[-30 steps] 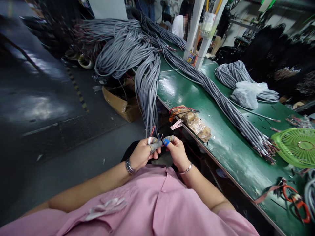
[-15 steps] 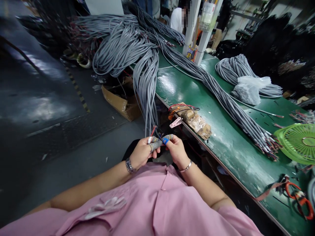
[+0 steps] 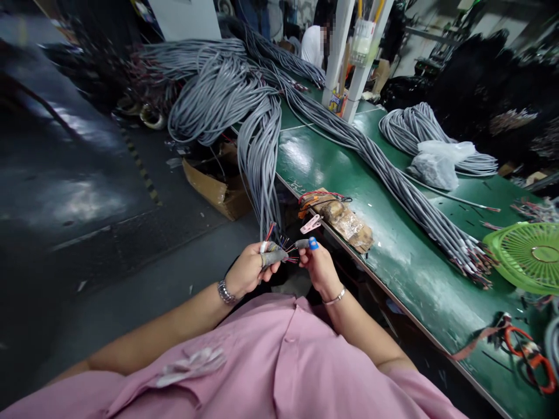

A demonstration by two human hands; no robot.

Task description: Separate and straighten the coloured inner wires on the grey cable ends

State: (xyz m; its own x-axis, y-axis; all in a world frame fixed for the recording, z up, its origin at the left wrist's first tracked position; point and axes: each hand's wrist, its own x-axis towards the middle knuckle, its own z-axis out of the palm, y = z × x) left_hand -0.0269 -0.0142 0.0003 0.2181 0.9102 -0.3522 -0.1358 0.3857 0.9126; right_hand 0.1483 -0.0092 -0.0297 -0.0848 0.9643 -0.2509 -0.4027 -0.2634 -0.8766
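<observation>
My left hand (image 3: 251, 269) is closed around the end of a grey cable bundle, its thumb wrapped in a grey covering. Thin coloured wires (image 3: 292, 255) fan out of that grip toward my right hand (image 3: 322, 269). Its fingers are pinched together at the wire tips; a blue cover sits on the thumb and a grey one on the index finger. Exactly which wires it pinches is too small to make out. Grey cables (image 3: 261, 151) hang from the table edge down to my left hand. A pink clothes peg (image 3: 311, 224) is clipped at the edge nearby.
Along the green table (image 3: 393, 267) lies a long grey cable bundle (image 3: 371, 157). A taped cardboard block (image 3: 349, 224) sits at its edge. Further right are a green fan (image 3: 533, 256) and orange-handled scissors (image 3: 530, 358). A cardboard box (image 3: 213, 189) stands on the floor.
My right hand has moved a little right, away from my left hand, opening a gap where the thin wires now spread. My left hand keeps its grip on the cable bundle.
</observation>
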